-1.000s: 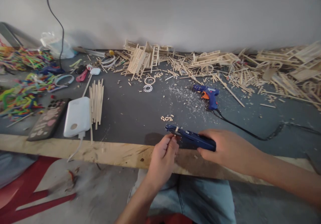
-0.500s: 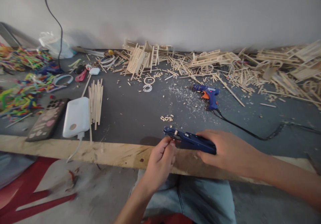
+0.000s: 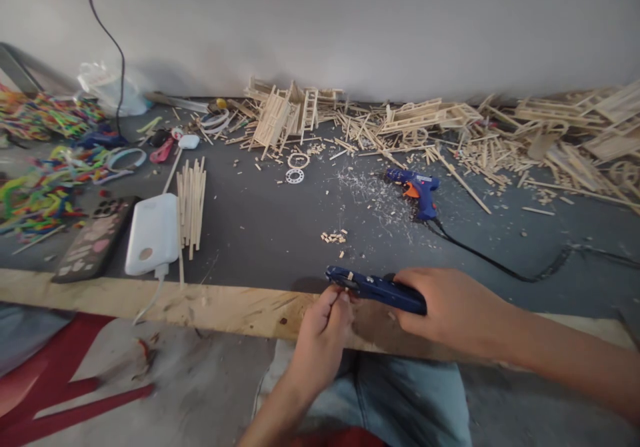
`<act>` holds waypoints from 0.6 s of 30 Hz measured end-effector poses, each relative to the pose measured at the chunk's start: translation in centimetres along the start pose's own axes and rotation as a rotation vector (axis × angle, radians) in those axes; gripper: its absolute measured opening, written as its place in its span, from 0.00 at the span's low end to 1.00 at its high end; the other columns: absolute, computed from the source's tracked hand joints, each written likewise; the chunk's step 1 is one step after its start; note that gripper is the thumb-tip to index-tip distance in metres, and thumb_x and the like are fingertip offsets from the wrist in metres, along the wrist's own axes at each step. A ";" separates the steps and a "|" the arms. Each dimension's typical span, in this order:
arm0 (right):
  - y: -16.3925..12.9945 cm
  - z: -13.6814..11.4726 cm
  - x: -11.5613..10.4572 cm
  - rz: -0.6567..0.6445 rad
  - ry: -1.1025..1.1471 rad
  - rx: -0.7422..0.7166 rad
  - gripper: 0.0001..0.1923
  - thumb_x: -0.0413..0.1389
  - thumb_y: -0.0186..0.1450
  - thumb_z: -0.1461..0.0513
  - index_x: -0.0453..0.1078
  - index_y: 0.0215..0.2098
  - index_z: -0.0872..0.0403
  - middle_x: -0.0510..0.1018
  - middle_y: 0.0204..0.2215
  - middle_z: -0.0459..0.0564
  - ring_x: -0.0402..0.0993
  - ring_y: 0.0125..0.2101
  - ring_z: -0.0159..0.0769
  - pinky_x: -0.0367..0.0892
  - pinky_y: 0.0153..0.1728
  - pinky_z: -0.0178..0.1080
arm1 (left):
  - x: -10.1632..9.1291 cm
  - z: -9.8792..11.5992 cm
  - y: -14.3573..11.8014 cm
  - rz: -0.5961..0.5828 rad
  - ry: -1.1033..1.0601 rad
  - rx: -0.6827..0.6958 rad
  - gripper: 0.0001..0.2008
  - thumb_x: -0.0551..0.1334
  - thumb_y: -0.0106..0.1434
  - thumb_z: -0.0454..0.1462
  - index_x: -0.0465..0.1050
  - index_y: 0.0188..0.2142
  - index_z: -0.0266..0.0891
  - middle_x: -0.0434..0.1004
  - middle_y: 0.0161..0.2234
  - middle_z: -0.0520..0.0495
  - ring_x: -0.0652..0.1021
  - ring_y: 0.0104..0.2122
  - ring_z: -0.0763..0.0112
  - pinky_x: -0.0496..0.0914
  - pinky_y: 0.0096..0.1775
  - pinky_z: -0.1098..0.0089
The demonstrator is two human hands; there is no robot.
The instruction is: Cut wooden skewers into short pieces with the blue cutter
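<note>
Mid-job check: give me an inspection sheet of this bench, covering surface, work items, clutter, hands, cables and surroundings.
Surface: dark grey bench top with a pale wooden front edge, strewn with chips.
Work items: dark blue hand cutter with a small wooden piece at its head.
Clutter: bundle of wooden sticks, white power bank, phone in patterned case, colourful strips, stick models.
Hands: right hand grips the cutter; left hand pinches at its head.
Cables: black cord from the blue glue gun.
Surroundings: plain grey wall.
</note>
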State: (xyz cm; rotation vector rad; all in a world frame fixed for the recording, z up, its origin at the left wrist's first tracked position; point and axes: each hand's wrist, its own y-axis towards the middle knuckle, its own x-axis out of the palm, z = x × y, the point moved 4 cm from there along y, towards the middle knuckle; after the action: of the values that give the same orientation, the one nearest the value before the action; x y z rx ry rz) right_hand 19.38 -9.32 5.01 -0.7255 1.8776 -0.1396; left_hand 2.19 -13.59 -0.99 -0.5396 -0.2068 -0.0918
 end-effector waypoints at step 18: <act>2.3 1.7 0.4 -0.093 0.046 0.121 0.16 0.49 0.62 0.53 0.71 0.25 0.53 0.74 0.19 0.47 0.65 0.19 0.32 0.48 0.20 0.35 | -0.1 2.6 1.2 -0.001 -0.097 -0.232 0.09 0.54 0.63 0.42 0.64 0.33 0.39 0.50 0.19 0.61 0.47 0.14 0.86 0.42 0.15 0.80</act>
State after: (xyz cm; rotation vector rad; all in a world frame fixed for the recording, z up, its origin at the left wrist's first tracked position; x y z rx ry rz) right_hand 19.85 -7.25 3.01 -0.7322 1.8617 -0.3289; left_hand 1.77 -11.25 0.59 -0.7763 -0.2934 -0.0907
